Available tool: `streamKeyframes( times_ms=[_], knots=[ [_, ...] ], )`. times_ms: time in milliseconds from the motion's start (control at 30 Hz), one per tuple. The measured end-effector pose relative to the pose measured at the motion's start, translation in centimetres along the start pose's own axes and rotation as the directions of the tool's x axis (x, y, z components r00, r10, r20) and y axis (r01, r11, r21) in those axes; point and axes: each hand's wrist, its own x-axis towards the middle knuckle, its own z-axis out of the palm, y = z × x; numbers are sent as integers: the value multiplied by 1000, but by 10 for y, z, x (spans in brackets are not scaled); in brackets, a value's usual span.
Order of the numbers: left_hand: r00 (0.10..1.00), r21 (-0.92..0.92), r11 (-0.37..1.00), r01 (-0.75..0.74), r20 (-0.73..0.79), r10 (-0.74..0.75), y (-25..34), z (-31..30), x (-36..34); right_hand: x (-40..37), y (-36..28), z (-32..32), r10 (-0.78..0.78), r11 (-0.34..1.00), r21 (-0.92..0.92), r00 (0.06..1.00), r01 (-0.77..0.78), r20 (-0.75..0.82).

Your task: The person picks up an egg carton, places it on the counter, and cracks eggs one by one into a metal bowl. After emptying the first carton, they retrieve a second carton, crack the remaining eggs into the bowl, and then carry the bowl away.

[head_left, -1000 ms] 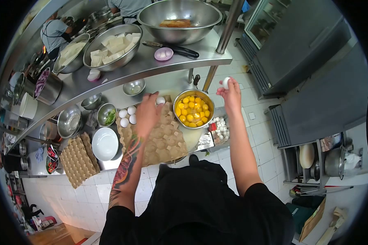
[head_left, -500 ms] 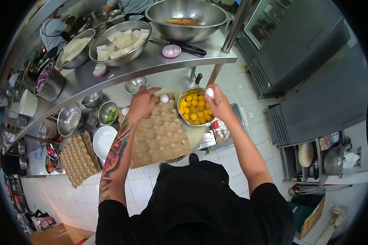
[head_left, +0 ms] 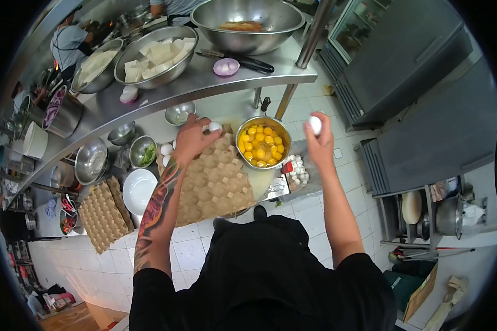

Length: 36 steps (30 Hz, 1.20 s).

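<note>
My left hand point(head_left: 195, 137) has its fingers and thumb around a white egg point(head_left: 215, 127) at the far end of the cardboard egg tray point(head_left: 215, 176). More white eggs point(head_left: 166, 149) sit along the tray's left side, partly behind my left wrist. My right hand point(head_left: 321, 144) is raised right of the pot, its fingers closed on a white eggshell point(head_left: 315, 125). Between my hands stands a metal pot point(head_left: 286, 131) holding many whole yolks point(head_left: 261, 144). Below my right hand, a container of discarded eggshells point(head_left: 298, 174) stands beside the counter.
Overhead, a steel shelf point(head_left: 165, 98) carries bowls of white blocks point(head_left: 163, 58), a large bowl point(head_left: 248, 41), a knife point(head_left: 251, 63) and onion pieces point(head_left: 226, 67). Leftward are a white bowl point(head_left: 139, 190), small metal bowls point(head_left: 142, 151) and another egg tray point(head_left: 102, 215). People work at the back left.
My right hand has moved right with the eggshell, away from the pot. My left hand has closed on the egg that lay beside it on the tray.
</note>
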Motion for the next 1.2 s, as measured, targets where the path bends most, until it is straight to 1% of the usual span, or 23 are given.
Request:
streamKeyframes(
  times_ms=[33, 67, 100, 133, 200, 267, 300, 367, 433, 467, 500, 533, 567, 600, 633, 700, 833, 900, 967, 1000, 1100, 1167, 1200],
  knots=[
    [994, -87, 996, 8, -110, -17, -2, 1, -4, 3, 36, -12, -2, 1000, 3, 1000, 2, 1],
    [994, -84, 996, 9, -111, -18, 1, 2, -7, 6, 85, -21, -243, 892, -387, 970, 235, 27],
    [997, -276, 960, 44, -43, -58, 9, 4, -9, 4, 110, -25, -441, 590, -698, 886, 406, 143],
    [996, -456, 886, 87, 29, -83, 19, 6, -9, -5, 85, -24, -420, 595, -699, 895, 396, 149],
    [999, -480, 876, 42, 44, -23, 51, 10, -10, -17, 15, 2, -182, 954, -201, 962, 223, 203],
    [997, -505, 863, -2, 71, 44, 79, 23, -13, -35, -33, 29, -318, 948, 122, 887, 294, 334],
    [992, -542, 839, -56, 68, 110, 89, 30, -12, -34, -32, 36, -317, 948, 121, 889, 294, 329],
    [981, -576, 809, -116, 59, 183, 93, 40, -13, -23, -22, 47, -462, 876, 107, 754, 471, 467],
    [985, -691, 717, 94, 168, 33, 86, 47, -21, 0, -5, 38, -511, 842, 79, 742, 534, 433],
    [961, -733, 642, 224, 277, -19, 82, 38, -26, 13, 14, 35, -245, 960, 213, 917, 183, 315],
    [961, -733, 642, 227, 275, -25, 82, 29, -30, 24, 29, 39, 89, 910, 374, 966, -179, 244],
    [946, -747, 591, 303, 310, -93, 83, 20, -34, 36, 37, 47, 91, 910, 373, 964, -182, 250],
    [925, -757, 536, 374, 345, -157, 82, 14, -38, 51, 42, 56, 174, 821, 539, 982, -186, 74],
    [926, -757, 537, 373, 343, -161, 77, 15, -42, 61, 44, 62, 282, 711, 688, 955, -146, -89],
    [936, -775, 529, 345, 325, -134, 72, 17, -46, 66, 47, 64, 281, 709, 690, 956, -146, -87],
    [946, -792, 523, 315, 307, -105, 63, 13, -60, 72, 46, 62, 302, 584, 694, 907, -420, 295],
    [924, -814, 438, 382, 325, -202, 39, -9, -94, 47, 42, 33, 168, 524, 772, 932, -360, 320],
    [914, -823, 400, 403, 337, -227, 30, -13, -106, 27, 29, 41, 157, 582, 708, 910, -400, 385],
    [923, -856, 356, 374, 305, -236, 25, -15, -110, 17, 24, 58, 4, 962, 259, 958, -82, 288],
    [923, -857, 356, 372, 303, -237, 25, -16, -111, 18, 23, 65, -146, 984, 141, 958, 114, 246],
    [916, -892, 275, 358, 279, -289, 30, -18, -111, 17, 8, 67, -242, 957, -74, 911, 281, 335],
    [884, -935, 40, 354, 320, -341, 35, -16, -109, 15, -3, 67, -264, 939, -117, 895, 323, 359],
    [883, -934, 38, 355, 322, -342, 36, -15, -108, 13, -9, 68, -262, 872, -284, 870, 399, 418]
  ],
)
